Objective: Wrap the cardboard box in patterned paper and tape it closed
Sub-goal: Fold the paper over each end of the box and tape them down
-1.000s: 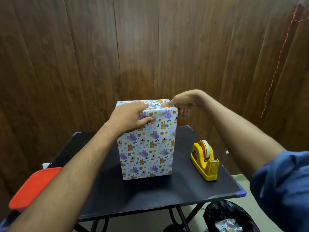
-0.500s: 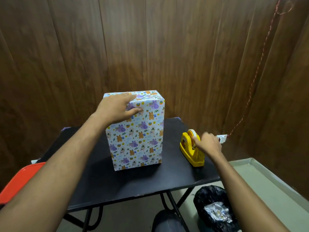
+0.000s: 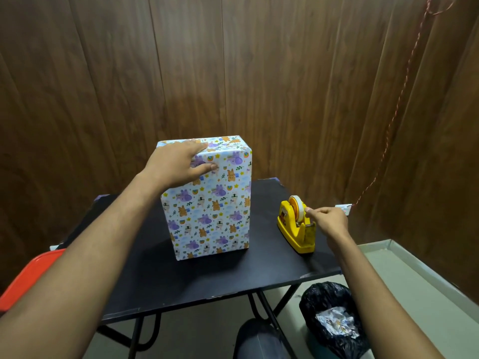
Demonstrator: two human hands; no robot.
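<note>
Wrapped box [image 3: 207,203] upright mid-table. Left hand [image 3: 178,165] presses flat on top flap; right hand [image 3: 327,221] pinches tape at yellow dispenser [image 3: 295,226], right. Risks: flap springs open if pressure eases; tape twists, dispenser slides when pulled.

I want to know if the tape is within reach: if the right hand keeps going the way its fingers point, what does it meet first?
Probably the tape roll on the dispenser: the right hand points left at it, fingertips seemingly already touching.
</note>
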